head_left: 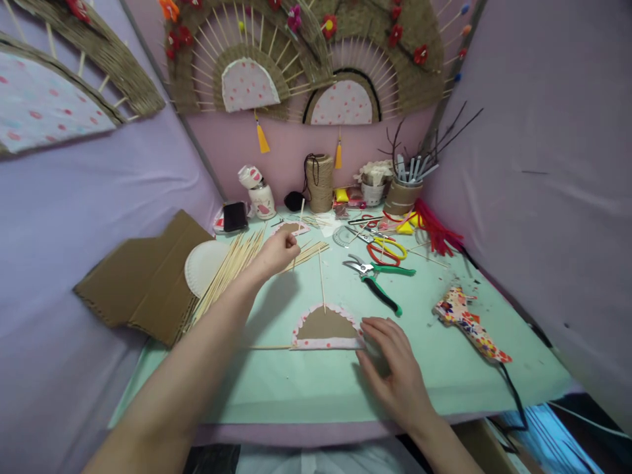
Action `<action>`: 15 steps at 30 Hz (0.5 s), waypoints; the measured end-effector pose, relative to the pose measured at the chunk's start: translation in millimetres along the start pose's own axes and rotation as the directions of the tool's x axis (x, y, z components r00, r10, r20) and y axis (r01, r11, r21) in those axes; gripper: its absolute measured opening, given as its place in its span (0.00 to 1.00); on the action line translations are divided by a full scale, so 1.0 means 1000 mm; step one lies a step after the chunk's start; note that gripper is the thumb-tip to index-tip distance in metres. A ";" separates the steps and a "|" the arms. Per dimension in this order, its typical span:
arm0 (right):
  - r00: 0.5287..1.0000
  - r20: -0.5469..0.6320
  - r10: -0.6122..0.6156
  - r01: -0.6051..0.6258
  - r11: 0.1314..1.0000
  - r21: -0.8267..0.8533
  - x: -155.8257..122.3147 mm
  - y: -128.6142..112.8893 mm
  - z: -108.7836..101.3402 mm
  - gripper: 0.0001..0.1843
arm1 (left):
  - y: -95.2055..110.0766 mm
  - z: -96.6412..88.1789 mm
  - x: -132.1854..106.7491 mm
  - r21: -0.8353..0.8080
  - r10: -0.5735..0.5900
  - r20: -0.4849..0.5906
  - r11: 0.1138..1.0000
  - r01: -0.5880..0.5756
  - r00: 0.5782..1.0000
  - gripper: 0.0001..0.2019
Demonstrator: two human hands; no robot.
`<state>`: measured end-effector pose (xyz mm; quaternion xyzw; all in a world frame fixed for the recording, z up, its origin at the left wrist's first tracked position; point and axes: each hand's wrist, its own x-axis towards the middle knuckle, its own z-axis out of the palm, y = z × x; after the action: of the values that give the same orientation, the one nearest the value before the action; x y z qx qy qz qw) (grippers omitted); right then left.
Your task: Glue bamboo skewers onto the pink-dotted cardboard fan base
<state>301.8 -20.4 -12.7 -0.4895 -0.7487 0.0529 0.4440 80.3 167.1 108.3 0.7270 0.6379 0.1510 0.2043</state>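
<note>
The left hand [279, 253] closes its fingers round one skewer [301, 214] by the pile [232, 266] at 11 o'clock from the mid-table half-disc [326, 326] — while the right hand [395, 368], fingers flat and empty, touches its 4 o'clock corner, seemingly steadying it.

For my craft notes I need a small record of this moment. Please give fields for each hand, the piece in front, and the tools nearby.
left hand: closed on a thin skewer, beside the skewer pile
right hand: open, flat on the table, fingertips at the right corner of the half-round piece
half-round piece: brown cardboard with a spotted fabric edge, lying flat
tools to the right: green-handled cutters, scissors, glue gun
</note>
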 end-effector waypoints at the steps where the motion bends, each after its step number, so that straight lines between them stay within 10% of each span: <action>1: 1.000 -0.019 0.001 -0.001 1.000 -0.010 -0.002 0.001 -0.007 0.21 | 0.005 -0.001 -0.013 -0.055 0.022 -0.008 0.998 -0.022 1.000 0.05; 7: 0.973 -0.138 0.186 -0.222 0.918 -0.328 -0.011 0.041 -0.067 0.21 | 0.007 0.015 -0.082 -0.608 0.178 -0.041 0.776 -0.166 0.983 0.05; 15: 0.884 -0.123 0.451 -0.416 0.639 -0.647 -0.026 0.113 -0.109 0.39 | 0.003 0.051 -0.115 -0.767 0.040 -0.160 0.624 -0.150 0.986 0.04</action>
<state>460.3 -20.9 -21.2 -0.7769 -0.5897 -0.0964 0.1986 90.8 48.1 70.0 0.5897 0.4829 0.4673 0.4479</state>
